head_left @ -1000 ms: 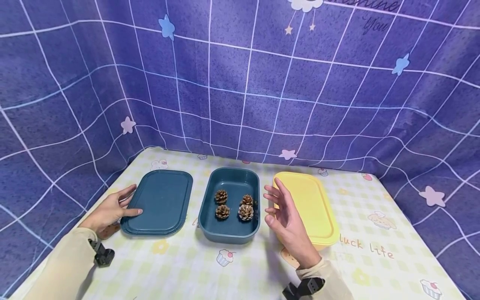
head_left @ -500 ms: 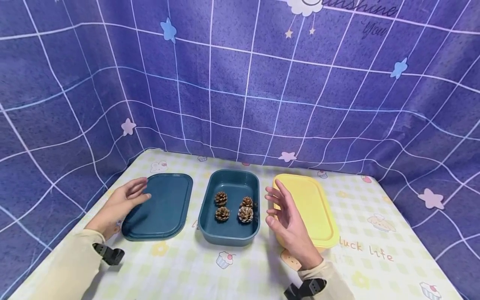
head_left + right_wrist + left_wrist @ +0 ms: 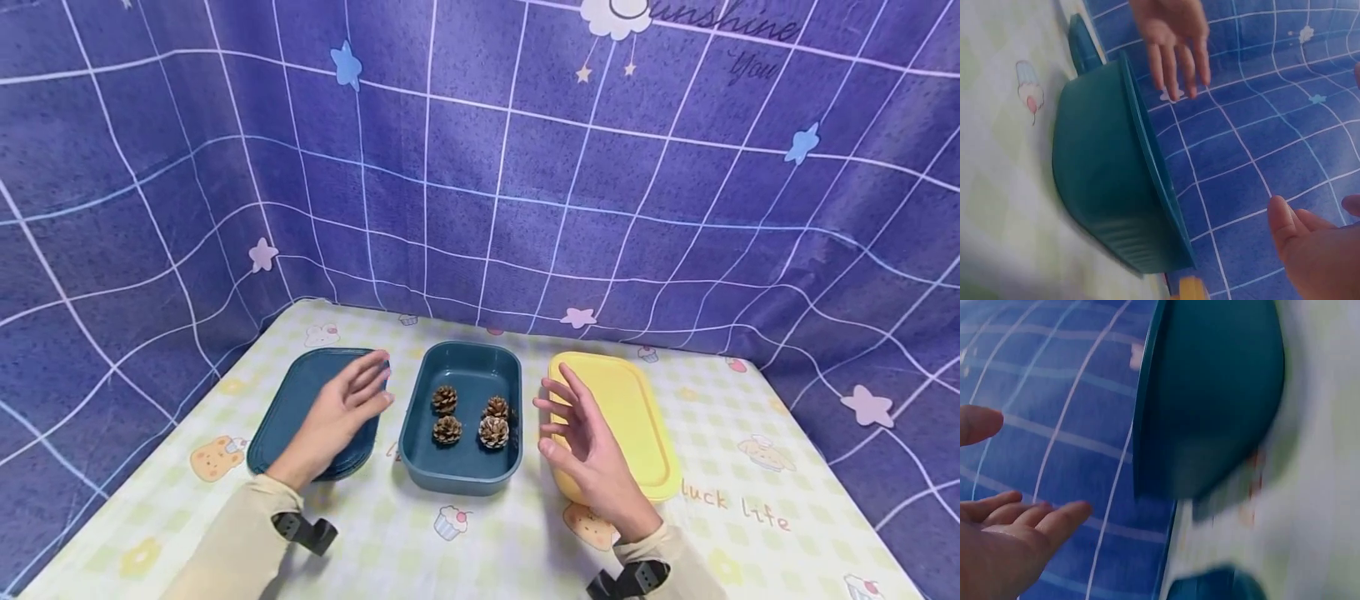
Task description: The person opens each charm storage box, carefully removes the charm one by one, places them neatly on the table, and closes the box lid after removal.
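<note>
A dark teal box [image 3: 461,482] stands uncovered at the middle of the table, with several brown pine cones [image 3: 447,430] on its floor. To its left lies a matching teal lid [image 3: 296,400], partly covered by my left hand [image 3: 333,425]. That hand hovers over the lid with fingers loosely extended toward the box and holds nothing. My right hand [image 3: 592,450] is held in the air between the teal box and a yellow lidded box [image 3: 626,417], fingers spread and relaxed. In the right wrist view the teal box's outer wall [image 3: 1100,150] separates from both hands.
A pale checkered cloth [image 3: 750,517] with printed cupcakes and flowers covers the table. Behind and at both sides hangs a purple-blue curtain [image 3: 480,167] with grid lines and stars. The yellow box sits close to the right of the teal one.
My left hand has let go of the teal lid's left edge, risen and moved right across it toward the box. The right hand has stayed nearly still.
</note>
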Demonstrator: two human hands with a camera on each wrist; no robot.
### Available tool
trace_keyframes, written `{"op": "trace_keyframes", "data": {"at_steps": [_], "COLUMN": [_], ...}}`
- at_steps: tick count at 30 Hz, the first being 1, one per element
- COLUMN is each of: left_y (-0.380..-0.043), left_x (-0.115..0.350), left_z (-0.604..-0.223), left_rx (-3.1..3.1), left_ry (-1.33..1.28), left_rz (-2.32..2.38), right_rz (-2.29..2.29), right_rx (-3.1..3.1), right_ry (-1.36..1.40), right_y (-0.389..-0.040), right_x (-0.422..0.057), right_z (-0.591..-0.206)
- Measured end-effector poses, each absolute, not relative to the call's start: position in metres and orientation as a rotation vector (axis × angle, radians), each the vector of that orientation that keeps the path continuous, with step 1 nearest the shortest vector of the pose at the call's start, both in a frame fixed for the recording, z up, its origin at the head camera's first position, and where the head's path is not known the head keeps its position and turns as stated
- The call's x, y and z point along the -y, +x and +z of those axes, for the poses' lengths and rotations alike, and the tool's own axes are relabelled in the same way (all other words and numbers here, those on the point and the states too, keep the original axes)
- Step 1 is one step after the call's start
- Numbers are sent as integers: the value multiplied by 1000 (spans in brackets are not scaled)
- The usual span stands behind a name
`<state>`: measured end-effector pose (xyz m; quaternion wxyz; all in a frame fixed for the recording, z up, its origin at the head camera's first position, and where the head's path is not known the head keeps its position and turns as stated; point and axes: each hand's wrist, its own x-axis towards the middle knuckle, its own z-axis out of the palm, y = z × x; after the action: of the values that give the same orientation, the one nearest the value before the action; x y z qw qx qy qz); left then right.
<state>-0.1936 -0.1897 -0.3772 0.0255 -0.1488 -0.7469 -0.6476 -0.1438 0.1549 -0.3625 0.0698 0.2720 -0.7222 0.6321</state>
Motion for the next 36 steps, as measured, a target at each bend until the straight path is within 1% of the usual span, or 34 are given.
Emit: {"op": "trace_keyframes", "data": {"at_steps": [11, 21, 27, 33, 36], "left_y": [-178, -178, -181, -187, -185], "left_x": [109, 37, 9, -11, -18], "left_z": [-367, -361, -363, -372, -375], "left_rx": [2245, 2276, 2338, 2377, 2474], "left_ry": [-638, -787, -840, -828, -805], "left_rz": [-2127, -2116, -2182, -2317, -2257], "right_rz": [1712, 1547, 1429, 1269, 1194], "right_rx": [2280, 2309, 2418, 2504, 2559], "right_ry": [773, 717, 581, 440, 375], "right_y": [-145, -147, -149, -151, -154], "right_x": [-178, -212, -233, -254, -263], "right_z": [-358, -360, -362, -363, -363]}}
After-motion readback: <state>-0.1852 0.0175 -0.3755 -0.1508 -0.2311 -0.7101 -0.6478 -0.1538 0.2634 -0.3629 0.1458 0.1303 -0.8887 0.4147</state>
